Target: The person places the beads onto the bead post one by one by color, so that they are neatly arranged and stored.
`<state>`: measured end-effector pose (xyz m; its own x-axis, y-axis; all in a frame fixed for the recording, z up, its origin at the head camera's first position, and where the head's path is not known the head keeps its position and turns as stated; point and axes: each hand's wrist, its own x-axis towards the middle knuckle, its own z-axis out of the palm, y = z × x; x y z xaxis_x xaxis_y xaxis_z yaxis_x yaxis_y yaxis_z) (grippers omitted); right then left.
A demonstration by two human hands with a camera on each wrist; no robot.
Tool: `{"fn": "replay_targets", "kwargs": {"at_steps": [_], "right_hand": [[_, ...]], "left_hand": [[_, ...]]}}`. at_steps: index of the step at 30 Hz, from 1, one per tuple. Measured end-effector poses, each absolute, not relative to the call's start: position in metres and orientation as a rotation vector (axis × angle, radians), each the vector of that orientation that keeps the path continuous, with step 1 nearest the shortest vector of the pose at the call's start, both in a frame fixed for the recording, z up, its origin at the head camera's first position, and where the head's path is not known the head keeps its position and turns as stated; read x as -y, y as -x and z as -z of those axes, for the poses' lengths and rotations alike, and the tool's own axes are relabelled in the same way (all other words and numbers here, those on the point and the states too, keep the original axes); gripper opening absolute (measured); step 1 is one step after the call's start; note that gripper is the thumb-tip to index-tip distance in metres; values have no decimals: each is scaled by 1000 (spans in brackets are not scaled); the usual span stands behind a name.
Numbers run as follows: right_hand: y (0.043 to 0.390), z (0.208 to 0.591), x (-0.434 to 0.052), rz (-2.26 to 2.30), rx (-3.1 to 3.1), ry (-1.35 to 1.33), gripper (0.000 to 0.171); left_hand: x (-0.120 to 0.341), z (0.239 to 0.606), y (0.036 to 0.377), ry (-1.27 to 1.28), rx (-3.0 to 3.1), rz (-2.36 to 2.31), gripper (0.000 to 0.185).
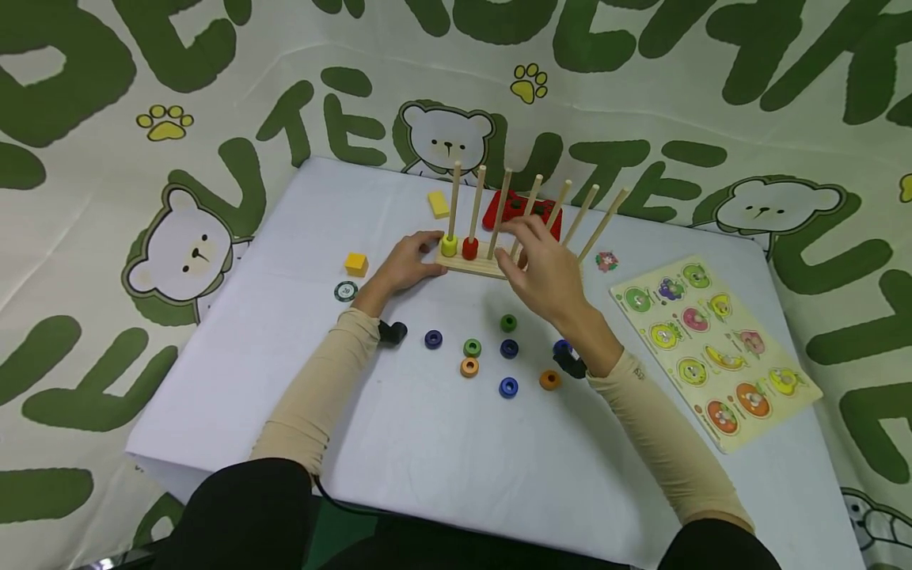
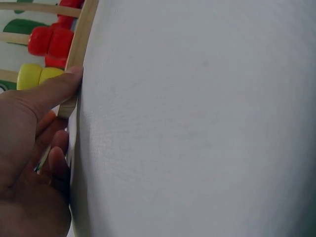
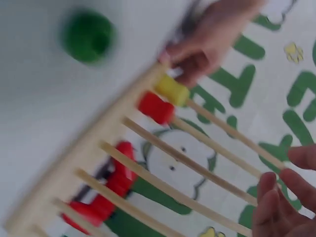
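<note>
Left hand braces rack at left end, thumb pressed on base edge, grip released, fingers flat. Right hand over middle pegs, fingers loosely spread; I see no ring in it, grip released. Yellow ring, red ring seated on first two pegs. Rack mid-counter.

Risks, my read:
- right hand knocks thin pegs, tips rack
- left slips, base slides
- sleeve sweeps loose rings off counter
</note>
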<state>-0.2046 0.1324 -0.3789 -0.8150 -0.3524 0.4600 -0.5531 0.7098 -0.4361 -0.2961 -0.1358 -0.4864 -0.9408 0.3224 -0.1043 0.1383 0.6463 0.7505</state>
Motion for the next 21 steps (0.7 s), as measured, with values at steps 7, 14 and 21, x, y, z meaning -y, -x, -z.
{"fn": "replay_targets", "kwargs": {"at_steps": [7,14,21], "right_hand": [[165,411,-154,-610,3048,-743,22],[147,433,-163,-535,3275,-757,31],[140,444,-163,-580,3244,-764,34]], "left_hand": [[135,485,297,-381,-2640,-1176,75],[136,483,296,-365,-2646,-1172,75],[136,486,296,-368,-2639,-1174,76]]}}
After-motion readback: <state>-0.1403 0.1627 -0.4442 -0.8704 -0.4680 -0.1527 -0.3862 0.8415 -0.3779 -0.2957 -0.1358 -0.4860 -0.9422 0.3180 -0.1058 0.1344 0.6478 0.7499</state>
